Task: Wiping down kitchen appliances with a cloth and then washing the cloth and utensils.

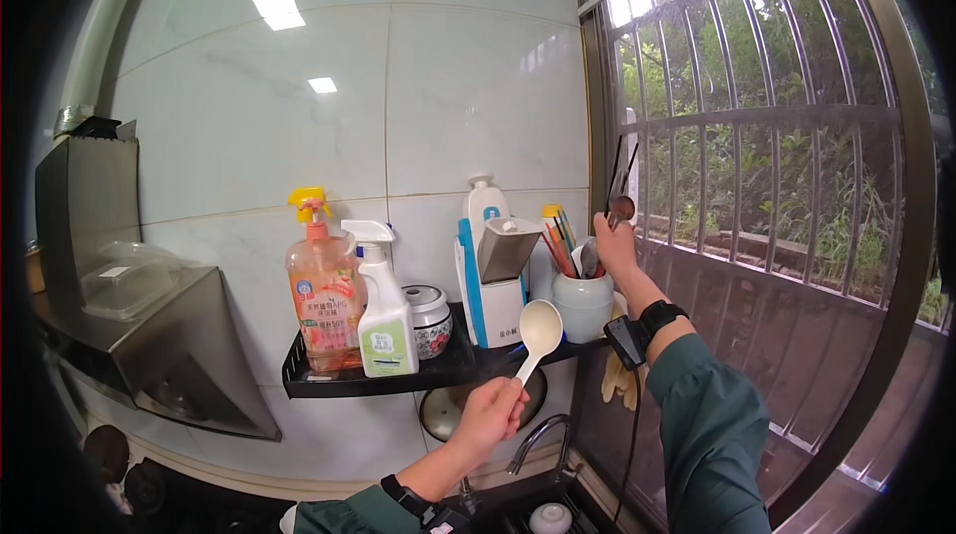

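My left hand grips the handle of a cream-coloured spoon, its bowl raised in front of the wall shelf. Higher and to the right, my right hand is closed around some utensils, with a dark brown spoon and thin dark sticks sticking up out of it. What else lies within that grip is hidden. Just left of this hand, a pale blue ceramic jar stands on the black shelf. Coloured chopsticks and a dark spoon stand in the jar.
On the shelf are an orange dish-soap bottle, a white spray bottle, a patterned lidded jar and a white-and-blue dispenser. Below are a pot lid, rubber gloves and a faucet. A barred window borders the right.
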The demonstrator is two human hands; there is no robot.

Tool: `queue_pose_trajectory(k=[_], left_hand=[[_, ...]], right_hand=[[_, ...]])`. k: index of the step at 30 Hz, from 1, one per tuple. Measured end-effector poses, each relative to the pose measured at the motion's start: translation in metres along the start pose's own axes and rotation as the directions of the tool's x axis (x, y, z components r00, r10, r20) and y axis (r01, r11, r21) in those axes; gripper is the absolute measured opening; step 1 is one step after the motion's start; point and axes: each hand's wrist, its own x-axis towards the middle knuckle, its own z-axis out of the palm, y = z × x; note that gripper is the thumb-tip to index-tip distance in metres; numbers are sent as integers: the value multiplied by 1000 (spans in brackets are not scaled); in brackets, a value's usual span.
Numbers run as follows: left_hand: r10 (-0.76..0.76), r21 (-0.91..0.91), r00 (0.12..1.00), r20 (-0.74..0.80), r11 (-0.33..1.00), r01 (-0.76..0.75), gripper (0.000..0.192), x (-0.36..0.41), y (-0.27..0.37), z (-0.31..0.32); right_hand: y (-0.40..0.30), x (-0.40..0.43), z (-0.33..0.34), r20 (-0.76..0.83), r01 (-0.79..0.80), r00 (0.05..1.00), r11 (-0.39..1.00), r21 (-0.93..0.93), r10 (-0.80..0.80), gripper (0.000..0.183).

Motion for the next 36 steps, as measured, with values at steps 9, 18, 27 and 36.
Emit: queue_pose_trajectory(k=[9,18,27,36], left_hand=[[-23,-28,1000,19,999,23,23,-2,-1,-5],[-21,-50,999,27,998,22,25,-3,-9,-23],[-40,-22,998,58,999,42,24,-2,-19,-27],[-85,-38,994,68,995,87,24,-8,-21,-30]], right_hand=[[7,3,18,-16,-68,997,991,114,70,34],[14,4,23,144,-41,989,991,127,22,24],[13,6,19,146,-13,989,989,150,-9,27],[-16,7,11,170,-214,972,919,332,165,23]])
